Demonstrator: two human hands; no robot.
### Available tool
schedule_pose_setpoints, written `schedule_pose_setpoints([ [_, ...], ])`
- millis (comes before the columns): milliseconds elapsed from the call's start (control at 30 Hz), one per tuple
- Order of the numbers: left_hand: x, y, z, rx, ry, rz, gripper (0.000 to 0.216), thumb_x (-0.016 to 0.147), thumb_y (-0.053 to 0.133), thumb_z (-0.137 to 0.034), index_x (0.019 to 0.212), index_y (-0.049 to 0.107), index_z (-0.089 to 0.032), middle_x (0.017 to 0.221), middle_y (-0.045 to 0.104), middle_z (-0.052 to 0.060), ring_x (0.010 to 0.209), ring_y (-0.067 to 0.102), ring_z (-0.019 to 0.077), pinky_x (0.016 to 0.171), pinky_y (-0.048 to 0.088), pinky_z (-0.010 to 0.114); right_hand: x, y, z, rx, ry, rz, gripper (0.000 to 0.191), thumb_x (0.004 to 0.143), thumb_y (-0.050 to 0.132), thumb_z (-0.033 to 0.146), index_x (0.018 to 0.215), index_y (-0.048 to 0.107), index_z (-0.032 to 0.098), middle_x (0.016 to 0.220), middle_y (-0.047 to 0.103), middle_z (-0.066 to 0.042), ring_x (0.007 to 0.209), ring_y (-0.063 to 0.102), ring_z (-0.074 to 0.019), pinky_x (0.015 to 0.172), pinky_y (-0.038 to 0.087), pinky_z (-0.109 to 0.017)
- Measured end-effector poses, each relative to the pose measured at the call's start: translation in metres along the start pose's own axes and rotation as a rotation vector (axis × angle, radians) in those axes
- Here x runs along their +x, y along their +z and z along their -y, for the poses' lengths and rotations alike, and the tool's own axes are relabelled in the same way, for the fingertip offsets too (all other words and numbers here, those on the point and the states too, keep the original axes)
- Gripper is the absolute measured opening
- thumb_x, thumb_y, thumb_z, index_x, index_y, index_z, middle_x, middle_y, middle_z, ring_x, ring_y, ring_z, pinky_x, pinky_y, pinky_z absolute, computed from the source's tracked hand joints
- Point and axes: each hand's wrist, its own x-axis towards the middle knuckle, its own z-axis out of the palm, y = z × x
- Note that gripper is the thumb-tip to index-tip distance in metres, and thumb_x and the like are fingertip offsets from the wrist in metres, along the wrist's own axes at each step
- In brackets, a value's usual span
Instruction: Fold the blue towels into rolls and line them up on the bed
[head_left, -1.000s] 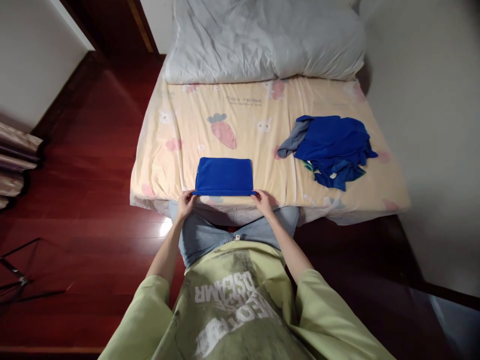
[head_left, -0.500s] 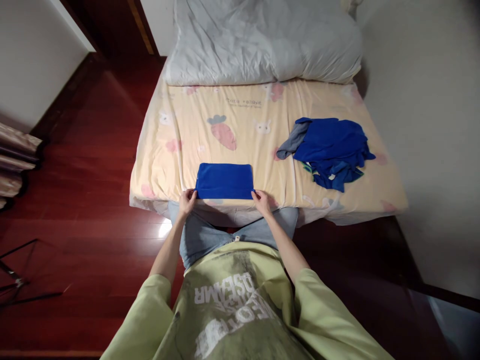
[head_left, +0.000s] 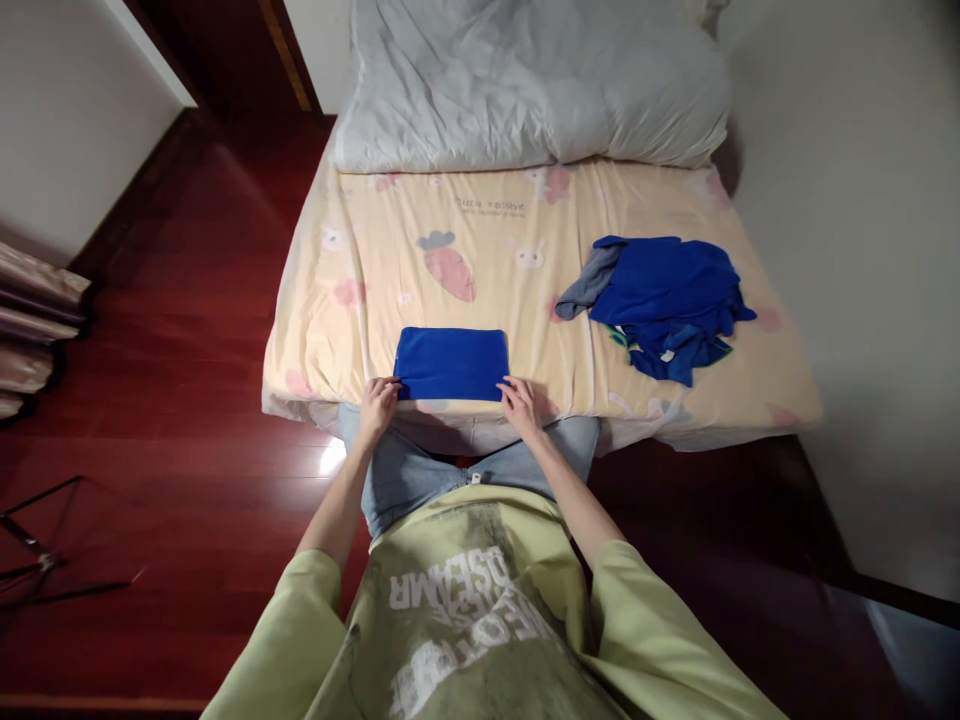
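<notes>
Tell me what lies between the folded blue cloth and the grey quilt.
Only the yellow bedsheet, with its carrot print; head view.

Bed [head_left: 697, 436]: my landmark; I see its yellow sheet [head_left: 409, 215] printed with a pink carrot [head_left: 451, 272].
Duvet [head_left: 525, 90]: grey-white and rumpled across the bed's far end.
Door [head_left: 217, 50]: dark brown, beyond the bed's far left corner.
Curtain [head_left: 30, 322]: pale and dark folds, well left of the bed.
Black stand [head_left: 46, 560]: thin legs left of the bed, partly outside my view.
Floor [head_left: 180, 370]: glossy red-brown, around the bed.
Wall [head_left: 855, 230]: pale, right of the bed.
</notes>
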Motion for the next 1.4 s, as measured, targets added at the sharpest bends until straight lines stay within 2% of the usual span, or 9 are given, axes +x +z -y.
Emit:
schedule_pose_setpoints([
  [100,-0.004,-0.006,0.002,0.058,0.130,0.132,0.033,0.096,0.060,-0.031,0.127,0.072,-0.025,0.143,0.067,0.010,0.131,0.055,0.0322,0.116,0.041,0.050,-0.002,-0.008,0.003,-0.092,-0.123,0.127,0.039,0.098,0.054,0.020,0.131,0.074,0.026,0.137,0.072,-0.008,0.132,0.061,-0.0300,0.119,0.045,-0.055],
  [200,-0.001,-0.007,0.002,0.110,0.161,0.158,0.048,0.092,0.064,-0.028,0.140,0.066,-0.024,0.150,0.063,0.009,0.134,0.053,0.0348,0.117,0.039,0.052,0.004,-0.010,0.001,-0.110,-0.161,0.174,0.047,0.096,0.057,0.020,0.140,0.069,0.026,0.142,0.070,-0.007,0.139,0.056,-0.0311,0.121,0.041,-0.057],
  [400,0.013,-0.011,0.002,0.165,0.132,0.132,0.045,0.094,0.054,-0.018,0.135,0.071,-0.021,0.129,0.073,0.014,0.126,0.057,0.0351,0.109,0.043,0.052,0.021,-0.011,-0.010,-0.068,-0.137,0.205,0.053,0.091,0.051,0.007,0.137,0.072,0.023,0.131,0.074,-0.011,0.129,0.064,-0.0288,0.114,0.049,-0.053],
  [533,0.006,-0.020,0.006,0.184,0.174,0.201,0.042,0.096,0.054,-0.019,0.133,0.072,-0.025,0.122,0.076,0.011,0.119,0.058,0.0326,0.108,0.043,0.050,0.013,-0.015,-0.020,0.004,-0.162,0.228,0.053,0.090,0.050,0.004,0.132,0.075,0.024,0.125,0.075,-0.009,0.124,0.065,-0.0269,0.111,0.054,-0.050],
  [667,-0.001,-0.018,0.006,0.166,0.083,0.178,0.040,0.094,0.054,-0.019,0.129,0.073,-0.023,0.118,0.076,0.011,0.115,0.058,0.0319,0.104,0.047,0.049,0.005,-0.013,-0.023,0.103,-0.113,0.175,0.049,0.090,0.049,0.006,0.126,0.077,0.024,0.122,0.074,-0.010,0.123,0.064,-0.0264,0.112,0.055,-0.048],
  [800,0.002,-0.012,0.006,0.009,-0.015,0.129,0.034,0.093,0.057,-0.024,0.123,0.074,-0.021,0.106,0.074,0.011,0.110,0.060,0.0296,0.102,0.052,0.044,0.006,-0.008,-0.024,0.161,0.040,0.120,0.037,0.089,0.058,0.015,0.118,0.078,0.025,0.116,0.075,-0.010,0.117,0.066,-0.0283,0.109,0.055,-0.049],
  [900,0.006,-0.010,0.007,-0.114,-0.109,0.069,0.033,0.096,0.059,-0.037,0.120,0.072,-0.019,0.099,0.070,0.011,0.106,0.062,0.0286,0.099,0.055,0.043,0.010,-0.005,-0.027,0.207,0.186,0.098,0.027,0.092,0.062,0.033,0.112,0.078,0.023,0.111,0.076,-0.011,0.113,0.067,-0.0293,0.105,0.055,-0.048],
  [1067,0.012,-0.006,0.008,-0.171,-0.235,0.004,0.039,0.100,0.055,-0.049,0.116,0.071,-0.017,0.092,0.066,0.010,0.096,0.064,0.0269,0.097,0.056,0.043,0.016,0.004,-0.032,0.321,0.361,0.090,0.047,0.094,0.058,0.058,0.115,0.072,0.019,0.108,0.077,-0.014,0.097,0.072,-0.0262,0.092,0.060,-0.041],
  [1400,0.032,-0.005,0.007,-0.111,-0.320,0.079,0.045,0.098,0.049,-0.049,0.107,0.074,-0.013,0.087,0.073,0.012,0.089,0.068,0.0281,0.087,0.055,0.040,0.025,0.008,-0.030,0.266,0.355,0.089,0.048,0.096,0.047,0.065,0.097,0.069,0.022,0.098,0.078,-0.013,0.089,0.073,-0.0264,0.085,0.059,-0.039],
])
